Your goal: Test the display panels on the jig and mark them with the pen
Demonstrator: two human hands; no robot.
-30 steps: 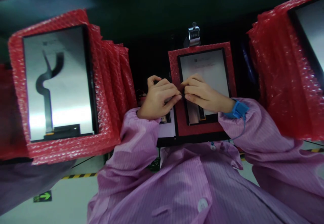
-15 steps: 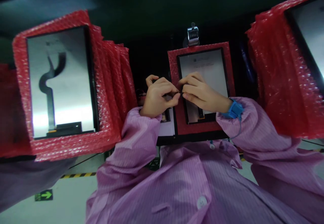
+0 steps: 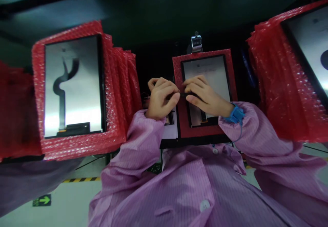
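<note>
A display panel (image 3: 216,69) with a silvery back and dark border lies on red bubble wrap (image 3: 186,131) in front of me. A narrow black flex cable (image 3: 183,94) shows in the gap between my hands, over the panel's left edge. My left hand (image 3: 163,97) is closed, thumb and fingertips pinching the cable's left end. My right hand (image 3: 208,97), with a blue wrist strap (image 3: 235,113), rests over the panel. Its thumb and fingers close around the cable from the right. The fingers hide most of the cable.
A metal tally counter (image 3: 196,43) stands behind the panel. To the left, another display panel (image 3: 73,107) with a curved flex cable tops a red bubble-wrap stack (image 3: 120,93). A similar stack (image 3: 279,100) stands right. A blue pen-like object (image 3: 248,69) lies beside it.
The view has shifted slightly, moving the left stack rightward in the picture. My fingertips have drawn a little apart, and more of the black cable shows between them.
</note>
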